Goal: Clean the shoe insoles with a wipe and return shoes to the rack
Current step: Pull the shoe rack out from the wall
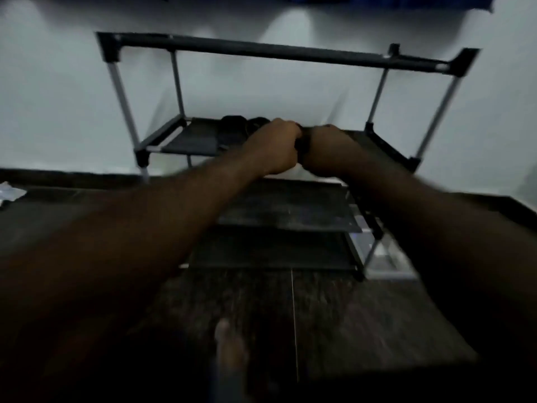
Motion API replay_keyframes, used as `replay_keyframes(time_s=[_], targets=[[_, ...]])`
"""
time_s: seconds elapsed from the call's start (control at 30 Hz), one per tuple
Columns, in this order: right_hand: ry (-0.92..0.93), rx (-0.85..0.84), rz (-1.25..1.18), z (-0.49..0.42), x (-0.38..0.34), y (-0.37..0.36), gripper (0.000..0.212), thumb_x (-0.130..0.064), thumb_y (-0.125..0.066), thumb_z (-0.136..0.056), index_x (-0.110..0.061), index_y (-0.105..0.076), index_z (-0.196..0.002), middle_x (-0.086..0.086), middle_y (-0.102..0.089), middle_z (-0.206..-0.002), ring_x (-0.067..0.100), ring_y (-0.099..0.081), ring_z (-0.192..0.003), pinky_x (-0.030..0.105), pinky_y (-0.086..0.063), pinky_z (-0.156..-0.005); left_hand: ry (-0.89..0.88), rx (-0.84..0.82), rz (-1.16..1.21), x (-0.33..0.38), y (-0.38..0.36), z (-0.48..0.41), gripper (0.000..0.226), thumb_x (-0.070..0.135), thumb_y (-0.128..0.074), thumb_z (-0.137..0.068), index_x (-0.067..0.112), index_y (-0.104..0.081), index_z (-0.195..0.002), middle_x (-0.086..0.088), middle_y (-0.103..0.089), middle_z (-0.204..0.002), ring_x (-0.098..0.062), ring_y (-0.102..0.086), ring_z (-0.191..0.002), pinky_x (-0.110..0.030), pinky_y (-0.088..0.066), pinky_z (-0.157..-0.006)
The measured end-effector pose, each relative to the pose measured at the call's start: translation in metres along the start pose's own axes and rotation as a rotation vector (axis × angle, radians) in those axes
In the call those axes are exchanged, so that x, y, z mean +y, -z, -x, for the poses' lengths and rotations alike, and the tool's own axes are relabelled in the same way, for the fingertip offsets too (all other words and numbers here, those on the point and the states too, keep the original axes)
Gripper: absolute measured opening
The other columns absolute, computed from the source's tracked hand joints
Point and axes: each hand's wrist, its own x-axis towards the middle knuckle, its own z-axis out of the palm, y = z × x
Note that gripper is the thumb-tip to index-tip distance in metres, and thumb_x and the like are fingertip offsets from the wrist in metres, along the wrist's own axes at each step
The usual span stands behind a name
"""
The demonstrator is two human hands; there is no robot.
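A dark shoe rack point(290, 52) with metal posts stands against the pale wall. Both my arms reach out to its middle shelf point(189, 138). My left hand point(271, 148) and my right hand point(329, 151) are side by side with fingers curled, and a dark object point(299, 145), probably a shoe, shows in the gap between them. Another dark shoe point(232, 128) lies on the same shelf just left of my hands. The picture is dim and blurred, so the grip itself is unclear.
Two lower shelves point(290, 210) sit beneath my hands. Dark wood-look floor tiles point(348, 315) spread in front. A pale wipe or packet point(11, 191) lies at the far left on the floor. My bare foot point(229, 344) shows at the bottom.
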Motion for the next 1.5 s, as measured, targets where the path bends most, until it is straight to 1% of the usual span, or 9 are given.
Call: replay_keyframes(time_s=[0.17,0.23,0.33,0.57,0.7,0.87,1.0,1.27,1.5], targets=[[-0.033,-0.036,-0.06,0.127,-0.038,-0.023,0.03,-0.038,-0.058,-0.09,-0.009,-0.066,-0.093,0.014,-0.07,-0.098,0.033,-0.067,-0.094,0.035,-0.051,-0.076,0.193,-0.033,-0.041,0.041,0.025,0.118,0.011,0.019,-0.06,-0.087,0.016,-0.071,-0.09,-0.01,-0.069,-0.093,-0.027,-0.065,-0.089,-0.034,-0.048,-0.074],[-0.036,-0.064,-0.1,0.142,-0.044,-0.027,0.03,-0.038,-0.059,-0.09,-0.009,-0.065,-0.087,0.014,-0.07,-0.095,0.033,-0.067,-0.091,0.034,-0.048,-0.071,0.296,-0.058,-0.009,0.044,0.021,0.145,0.009,0.019,-0.06,-0.088,0.017,-0.068,-0.084,-0.008,-0.069,-0.093,-0.024,-0.065,-0.088,-0.032,-0.048,-0.072],[-0.002,-0.094,-0.107,0.153,-0.051,-0.026,0.022,-0.029,-0.061,-0.089,-0.011,-0.069,-0.099,0.012,-0.071,-0.1,0.03,-0.067,-0.093,0.036,-0.053,-0.079,0.365,-0.073,-0.026,0.044,0.013,0.159,0.01,0.019,-0.06,-0.087,0.014,-0.068,-0.088,-0.009,-0.068,-0.097,-0.028,-0.065,-0.091,-0.036,-0.051,-0.076],[0.036,-0.167,-0.106,0.143,-0.021,-0.049,0.023,-0.021,-0.06,-0.09,-0.012,-0.067,-0.11,0.011,-0.07,-0.109,0.028,-0.065,-0.102,0.038,-0.052,-0.089,0.374,-0.157,0.005,0.036,-0.021,0.142,0.014,0.018,-0.057,-0.09,0.012,-0.069,-0.095,-0.009,-0.068,-0.1,-0.025,-0.063,-0.088,-0.035,-0.05,-0.075],[0.028,-0.18,-0.09,0.123,0.011,-0.082,0.018,-0.024,-0.058,-0.09,-0.012,-0.069,-0.099,0.012,-0.072,-0.1,0.03,-0.067,-0.092,0.038,-0.053,-0.081,0.365,-0.188,0.053,0.018,-0.065,0.13,0.016,0.02,-0.055,-0.091,0.012,-0.068,-0.097,-0.009,-0.069,-0.099,-0.021,-0.06,-0.082,-0.033,-0.045,-0.069],[0.033,-0.227,-0.132,0.091,0.042,-0.139,0.032,-0.037,-0.056,-0.082,-0.017,-0.066,-0.105,0.009,-0.07,-0.106,0.03,-0.066,-0.098,0.043,-0.054,-0.084,0.382,-0.241,0.098,-0.016,-0.109,0.128,0.024,0.022,-0.054,-0.091,0.014,-0.064,-0.112,-0.009,-0.066,-0.113,-0.026,-0.062,-0.103,-0.037,-0.05,-0.083],[0.036,-0.292,-0.135,0.082,0.042,-0.165,0.03,-0.031,-0.064,-0.086,-0.014,-0.061,-0.109,0.011,-0.066,-0.11,0.031,-0.063,-0.099,0.038,-0.051,-0.083,0.415,-0.27,0.128,-0.037,-0.133,0.137,0.026,0.017,-0.054,-0.09,0.011,-0.062,-0.114,-0.011,-0.064,-0.111,-0.03,-0.061,-0.102,-0.04,-0.051,-0.086],[0.029,-0.294,-0.266,0.079,0.036,-0.183,0.022,-0.022,-0.06,-0.092,-0.013,-0.061,-0.112,0.006,-0.064,-0.108,0.021,-0.06,-0.094,0.032,-0.048,-0.081,0.446,-0.202,0.198,-0.055,-0.153,0.138,0.019,0.011,-0.052,-0.088,0.012,-0.065,-0.102,-0.009,-0.066,-0.103,-0.025,-0.062,-0.094,-0.039,-0.052,-0.083],[0.032,0.064,-0.375,0.065,0.027,-0.143,0.025,-0.017,-0.058,-0.093,-0.007,-0.067,-0.114,0.013,-0.07,-0.112,0.029,-0.065,-0.102,0.033,-0.048,-0.088,0.439,0.222,0.396,-0.047,-0.125,0.112,0.015,0.016,-0.055,-0.089,0.013,-0.069,-0.091,-0.009,-0.072,-0.092,-0.025,-0.066,-0.087,-0.037,-0.054,-0.08]])
